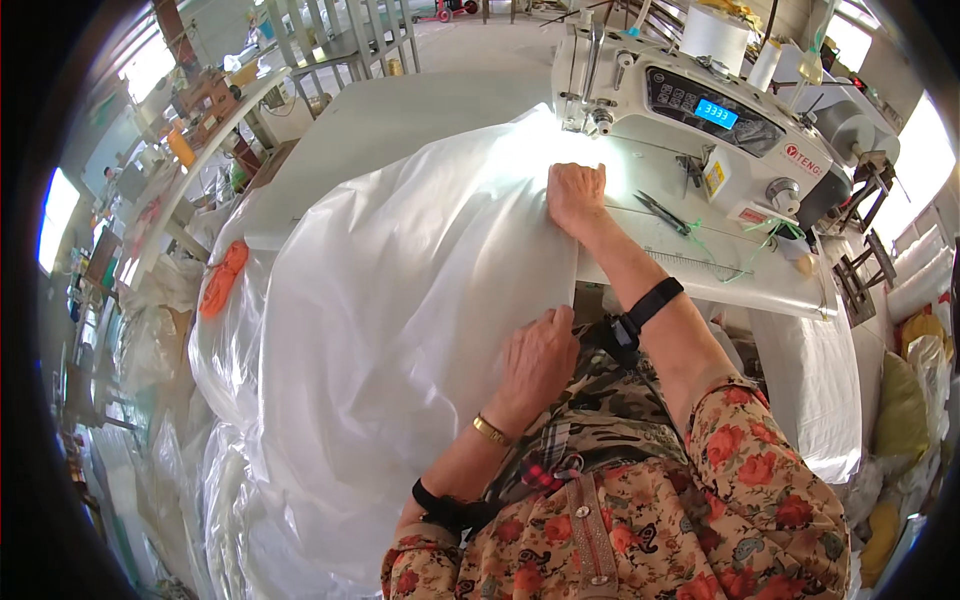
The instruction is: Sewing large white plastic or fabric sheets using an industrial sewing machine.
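Note:
A large sheet of shiny white fabric [370, 260] spreads over the sewing table and hangs down toward my lap. My right hand [577, 198] is closed on its right edge, just in front of the lit needle area of a white sewing machine [650, 95]. Lower down the same edge, my left hand [540, 360] has its fingers curled round the fabric near my waist. Thread snips [662, 213] lie on the table to the right of my right hand. The fabric under the machine's foot is washed out by the lamp.
A measuring scale [690, 262] runs along the table's front, with loose green thread [735, 262] over it. Large white thread cones [713, 38] stand behind the machine. An orange bundle [224, 278] lies at the left by clear plastic. Metal chairs [345, 45] stand beyond the table.

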{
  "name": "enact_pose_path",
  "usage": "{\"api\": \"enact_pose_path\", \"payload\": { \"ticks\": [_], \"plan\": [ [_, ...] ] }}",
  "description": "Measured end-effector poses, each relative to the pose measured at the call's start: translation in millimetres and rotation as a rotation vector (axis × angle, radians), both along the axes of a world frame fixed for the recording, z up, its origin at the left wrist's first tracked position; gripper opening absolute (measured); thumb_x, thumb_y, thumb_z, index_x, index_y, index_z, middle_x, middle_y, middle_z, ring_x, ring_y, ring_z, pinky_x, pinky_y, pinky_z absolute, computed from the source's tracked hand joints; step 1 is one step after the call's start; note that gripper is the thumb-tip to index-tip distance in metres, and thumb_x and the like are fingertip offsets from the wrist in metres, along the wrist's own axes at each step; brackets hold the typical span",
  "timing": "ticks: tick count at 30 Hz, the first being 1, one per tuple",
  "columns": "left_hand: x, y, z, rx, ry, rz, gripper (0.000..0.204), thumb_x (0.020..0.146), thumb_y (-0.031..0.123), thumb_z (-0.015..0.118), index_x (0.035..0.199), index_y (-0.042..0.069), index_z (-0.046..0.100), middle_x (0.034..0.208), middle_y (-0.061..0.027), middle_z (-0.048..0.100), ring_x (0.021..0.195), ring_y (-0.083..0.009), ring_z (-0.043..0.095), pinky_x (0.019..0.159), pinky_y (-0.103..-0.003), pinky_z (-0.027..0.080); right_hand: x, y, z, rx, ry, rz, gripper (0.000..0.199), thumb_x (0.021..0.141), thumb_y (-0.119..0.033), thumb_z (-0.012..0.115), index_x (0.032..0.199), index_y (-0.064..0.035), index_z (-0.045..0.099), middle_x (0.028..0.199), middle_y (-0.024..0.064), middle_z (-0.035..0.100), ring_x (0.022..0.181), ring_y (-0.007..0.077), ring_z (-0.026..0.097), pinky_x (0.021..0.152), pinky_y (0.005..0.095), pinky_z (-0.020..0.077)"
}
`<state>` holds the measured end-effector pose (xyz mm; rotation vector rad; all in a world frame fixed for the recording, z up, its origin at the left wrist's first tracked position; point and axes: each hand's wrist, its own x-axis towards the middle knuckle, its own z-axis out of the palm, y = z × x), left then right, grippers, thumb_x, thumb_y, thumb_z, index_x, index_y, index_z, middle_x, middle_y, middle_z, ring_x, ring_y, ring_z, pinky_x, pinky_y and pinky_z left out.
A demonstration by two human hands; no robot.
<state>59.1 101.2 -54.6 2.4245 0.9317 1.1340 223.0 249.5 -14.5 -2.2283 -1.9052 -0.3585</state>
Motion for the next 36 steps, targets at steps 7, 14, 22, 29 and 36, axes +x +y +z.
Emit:
{"api": "enact_pose_path", "payload": {
  "ticks": [7,14,22,29,36],
  "plan": [
    [11.0,-2.1,-21.0,-0.123,0.024,0.112,0.008,0.081,0.006,0.055,0.078,0.004,0.048,0.065,-0.0147,0.057,0.057,-0.0354,0.056,0.05,-0.047,0.041,-13.0,-42.0,-10.9,0.066,0.194,-0.061,0.013,0.084,-0.006,0.049,0.085,-0.0027,0.062,0.079,0.0161,0.065,0.085,0.0354,0.064,0.094,0.0522,0.0347],
    [10.9,5.2,-8.3,-0.045,-0.012,0.078,0.01,0.08,0.005,0.055,0.075,0.003,0.046,0.065,-0.0145,0.054,0.058,-0.0367,0.056,0.053,-0.047,0.042,-19.4,-37.2,2.4,-0.05,0.185,-0.016,0.012,0.082,-0.005,0.052,0.083,-0.002,0.063,0.077,0.0166,0.065,0.078,0.0339,0.065,0.092,0.0481,0.0362],
    [28.4,36.5,-5.6,0.014,-0.032,0.093,0.009,0.08,0.008,0.054,0.078,0.003,0.047,0.066,-0.0172,0.056,0.061,-0.0392,0.057,0.056,-0.048,0.043,3.1,-8.1,-11.2,0.106,0.109,-0.031,0.011,0.08,-0.006,0.053,0.082,-0.0039,0.063,0.078,0.0152,0.065,0.08,0.0329,0.064,0.087,0.0449,0.0364],
    [34.5,35.1,-3.5,-0.134,-0.089,0.058,0.012,0.08,0.012,0.055,0.087,0.002,0.053,0.069,-0.018,0.059,0.064,-0.0391,0.058,0.058,-0.048,0.043,-11.4,-48.3,-10.3,0.127,0.169,-0.035,0.012,0.081,-0.003,0.05,0.077,-0.0043,0.061,0.063,0.0157,0.063,0.066,0.0314,0.064,0.08,0.042,0.0355],
    [41.7,54.7,9.0,-0.11,0.012,0.086,0.016,0.083,0.017,0.053,0.089,0.002,0.054,0.075,-0.0177,0.061,0.069,-0.0387,0.058,0.062,-0.048,0.043,2.8,-20.0,-9.9,0.075,0.015,0.065,0.011,0.075,-0.004,0.053,0.076,-0.0045,0.064,0.072,0.0166,0.066,0.071,0.033,0.065,0.082,0.0464,0.0374]
  ]
}}
